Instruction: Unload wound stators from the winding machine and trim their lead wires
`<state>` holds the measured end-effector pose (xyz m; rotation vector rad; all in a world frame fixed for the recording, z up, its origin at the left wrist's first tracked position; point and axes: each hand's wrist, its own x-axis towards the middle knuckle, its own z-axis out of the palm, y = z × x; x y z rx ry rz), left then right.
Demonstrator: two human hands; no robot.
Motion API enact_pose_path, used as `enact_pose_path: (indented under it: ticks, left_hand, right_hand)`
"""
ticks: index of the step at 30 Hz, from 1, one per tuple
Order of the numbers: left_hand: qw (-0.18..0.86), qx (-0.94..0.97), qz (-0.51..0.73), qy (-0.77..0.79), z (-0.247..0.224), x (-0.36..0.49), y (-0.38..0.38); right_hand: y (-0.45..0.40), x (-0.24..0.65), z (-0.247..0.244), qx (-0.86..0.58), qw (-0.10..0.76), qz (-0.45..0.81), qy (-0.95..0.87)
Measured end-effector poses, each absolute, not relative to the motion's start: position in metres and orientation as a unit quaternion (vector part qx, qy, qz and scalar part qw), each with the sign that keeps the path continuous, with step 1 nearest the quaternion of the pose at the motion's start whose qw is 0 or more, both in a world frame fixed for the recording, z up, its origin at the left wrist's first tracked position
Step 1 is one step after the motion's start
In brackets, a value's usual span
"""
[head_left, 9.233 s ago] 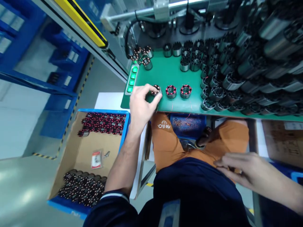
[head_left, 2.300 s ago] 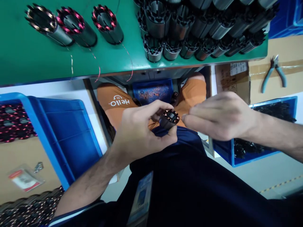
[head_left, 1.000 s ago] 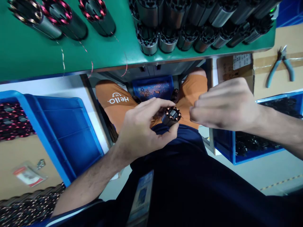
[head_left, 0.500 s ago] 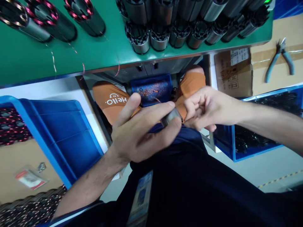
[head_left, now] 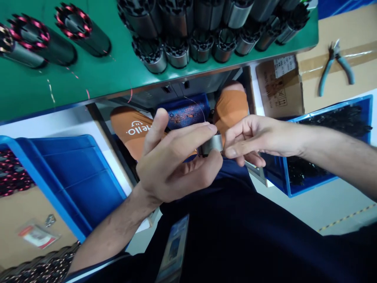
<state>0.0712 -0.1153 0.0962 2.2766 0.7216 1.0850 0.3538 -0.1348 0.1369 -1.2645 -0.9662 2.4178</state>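
Note:
My left hand [head_left: 173,163] grips a short metal-sided motor stator [head_left: 213,144] between its fingers and thumb, above my lap. A thin wire [head_left: 204,113] curves up from near the stator. At the stator's right end, my right hand [head_left: 250,137] has its thumb and forefinger pressed together. Whatever they pinch is too small or hidden to make out. Stators wound with pink wire [head_left: 78,25] stand on the green tabletop [head_left: 94,74] at upper left, and several stators without visible wire [head_left: 176,55] stand in rows to their right.
At the left is a blue bin [head_left: 73,169] near more wound parts. Blue-handled cutters [head_left: 334,65] lie on a cardboard box [head_left: 312,84] at the right. Below it, a blue crate [head_left: 290,184] holds black parts. Between my knees sits a blue tray [head_left: 188,114] with copper-coloured wire scraps.
The view has shifted, so the bench things sit further left. The stator has turned in my left hand and shows more of its metal side. My right thumb now reaches out straighter beside it.

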Motion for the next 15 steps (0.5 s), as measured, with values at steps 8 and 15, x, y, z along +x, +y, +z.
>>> enact_pose_path:
  ticks: [8,15]
  left_hand:
    - [0.288,0.844,0.377,0.251,0.097,0.083,-0.103]
    - [0.327,0.771,0.391,0.382,0.097,0.062,-0.106]
  right_hand:
    - [-0.168,0.388,0.164,-0.488,0.262,0.454,-0.698]
    - [-0.168,0.586,0.128,-0.783,0.265,0.180,-0.533]
